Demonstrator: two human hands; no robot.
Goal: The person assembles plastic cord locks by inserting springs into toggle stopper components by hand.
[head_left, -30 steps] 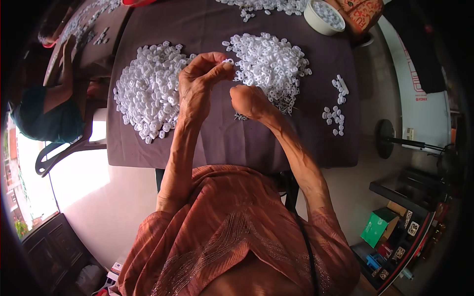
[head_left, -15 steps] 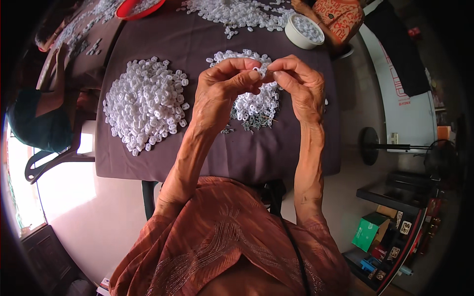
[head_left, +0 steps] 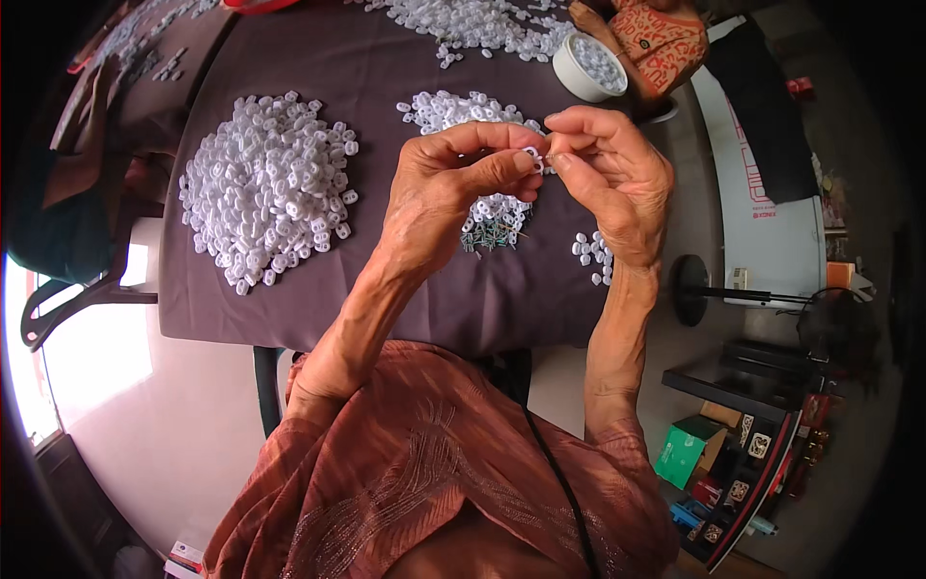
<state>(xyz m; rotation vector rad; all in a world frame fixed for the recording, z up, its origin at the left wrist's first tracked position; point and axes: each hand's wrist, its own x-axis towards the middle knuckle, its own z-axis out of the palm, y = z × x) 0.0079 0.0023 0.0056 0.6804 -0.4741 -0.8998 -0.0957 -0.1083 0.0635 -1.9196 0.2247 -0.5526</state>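
Observation:
Over the near pile, my two hands meet. My left hand [head_left: 439, 188] pinches a small white plastic piece with holes [head_left: 534, 159] between thumb and fingertips. Against the other side of that piece, my right hand [head_left: 617, 179] has its thumb and forefinger drawn together; whatever they grip is too small to make out. Beneath the hands is a pile of similar white pieces [head_left: 453, 108], partly covered by them. Small grey nail-like pins [head_left: 490, 235] lie at that pile's near edge. A few loose white pieces [head_left: 598, 257] rest beside my right wrist.
A large heap of white pieces [head_left: 270, 193] sits on the dark tablecloth [head_left: 386, 58] to the left. Farther back are more scattered pieces [head_left: 473, 24] and a white tub [head_left: 588, 68] full of them. Another person in a patterned orange top [head_left: 656, 43] is at the far right.
Both hands have shifted slightly right in the picture, and the right hand's outer fingers have lifted and spread a little. The loose pieces by my right wrist now show. The view has shifted too.

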